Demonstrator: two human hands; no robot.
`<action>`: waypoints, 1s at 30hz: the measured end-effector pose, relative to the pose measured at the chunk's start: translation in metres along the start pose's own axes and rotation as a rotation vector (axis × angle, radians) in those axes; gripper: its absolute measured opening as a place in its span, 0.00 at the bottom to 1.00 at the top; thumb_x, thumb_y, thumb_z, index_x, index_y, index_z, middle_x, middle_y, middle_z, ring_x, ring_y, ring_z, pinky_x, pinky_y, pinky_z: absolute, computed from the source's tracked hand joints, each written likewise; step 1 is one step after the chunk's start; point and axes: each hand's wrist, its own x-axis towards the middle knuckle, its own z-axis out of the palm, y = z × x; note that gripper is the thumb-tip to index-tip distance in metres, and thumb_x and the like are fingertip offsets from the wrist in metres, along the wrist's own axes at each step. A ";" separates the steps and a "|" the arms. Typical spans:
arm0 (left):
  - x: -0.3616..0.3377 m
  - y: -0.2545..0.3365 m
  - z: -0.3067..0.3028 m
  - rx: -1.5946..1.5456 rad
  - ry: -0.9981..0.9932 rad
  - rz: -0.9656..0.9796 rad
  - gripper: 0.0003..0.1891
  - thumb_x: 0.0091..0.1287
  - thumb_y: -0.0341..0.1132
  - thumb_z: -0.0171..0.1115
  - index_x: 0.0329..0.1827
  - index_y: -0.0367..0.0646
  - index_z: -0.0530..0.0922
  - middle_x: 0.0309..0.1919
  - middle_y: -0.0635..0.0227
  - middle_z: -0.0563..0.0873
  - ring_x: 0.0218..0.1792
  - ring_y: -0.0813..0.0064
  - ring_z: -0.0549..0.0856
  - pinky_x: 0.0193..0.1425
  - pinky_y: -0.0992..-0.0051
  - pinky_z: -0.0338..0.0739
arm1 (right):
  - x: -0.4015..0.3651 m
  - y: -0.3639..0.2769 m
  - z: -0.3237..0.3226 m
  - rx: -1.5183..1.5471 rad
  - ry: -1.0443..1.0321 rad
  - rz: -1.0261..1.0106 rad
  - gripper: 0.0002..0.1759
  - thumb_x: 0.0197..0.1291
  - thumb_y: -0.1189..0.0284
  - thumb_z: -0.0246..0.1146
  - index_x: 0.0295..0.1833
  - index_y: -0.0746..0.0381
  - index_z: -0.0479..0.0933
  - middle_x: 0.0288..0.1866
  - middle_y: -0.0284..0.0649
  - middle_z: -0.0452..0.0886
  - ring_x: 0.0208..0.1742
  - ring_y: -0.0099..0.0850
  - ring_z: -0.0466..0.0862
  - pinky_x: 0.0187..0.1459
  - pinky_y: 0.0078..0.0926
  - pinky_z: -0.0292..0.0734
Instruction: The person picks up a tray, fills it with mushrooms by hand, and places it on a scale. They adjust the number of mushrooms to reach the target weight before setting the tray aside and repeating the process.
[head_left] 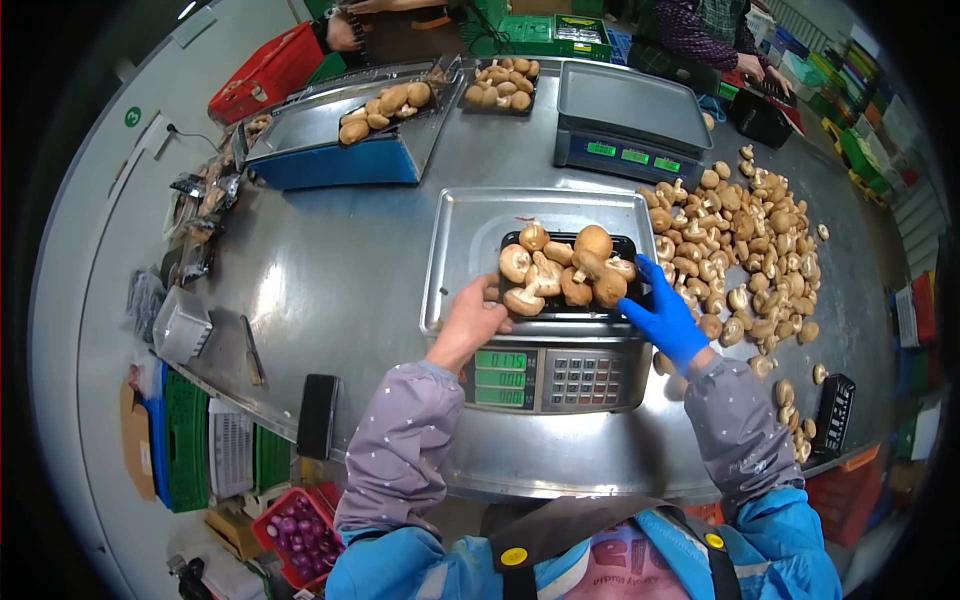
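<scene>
A black plastic tray [625,243] heaped with brown mushrooms [543,275] rests on the metal pan [460,215] of a weighing scale. My bare left hand [474,318] grips the tray's left end, its fingers curled at the rim. At the opposite end my right hand [668,318], in a blue glove, holds the tray between thumb and fingers. The undersides of both grips are hidden. Below the pan, the scale's green display [503,378] reads about 0.175 on its top line.
Loose mushrooms [750,240] cover the table's right side. A second scale [632,110], a filled tray [502,85] and a blue-sided wrapping machine [340,165] stand at the back. A phone [317,416], a knife [251,350] and an empty black tray [834,414] lie near the edges. Other people work beyond.
</scene>
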 end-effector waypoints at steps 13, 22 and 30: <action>0.014 0.001 -0.010 -0.663 0.081 -0.077 0.19 0.66 0.22 0.42 0.59 0.36 0.53 0.50 0.46 0.72 0.45 0.57 0.80 0.43 0.71 0.81 | 0.011 -0.029 0.011 0.117 0.015 -0.032 0.41 0.52 0.69 0.64 0.69 0.57 0.51 0.57 0.41 0.67 0.34 0.20 0.72 0.35 0.19 0.73; 0.030 -0.027 -0.136 -0.834 0.344 0.098 0.23 0.61 0.17 0.40 0.62 0.31 0.53 0.50 0.43 0.72 0.44 0.57 0.80 0.43 0.68 0.79 | -0.004 -0.038 -0.003 0.174 -0.015 -0.117 0.33 0.56 0.75 0.59 0.67 0.58 0.56 0.54 0.40 0.69 0.34 0.22 0.78 0.36 0.16 0.74; 0.058 -0.102 -0.223 -0.780 0.600 0.056 0.23 0.59 0.15 0.34 0.60 0.31 0.55 0.49 0.44 0.71 0.38 0.58 0.80 0.37 0.73 0.81 | -0.049 0.021 -0.046 0.199 0.145 0.028 0.31 0.56 0.76 0.58 0.66 0.61 0.58 0.55 0.38 0.71 0.51 0.24 0.72 0.46 0.19 0.70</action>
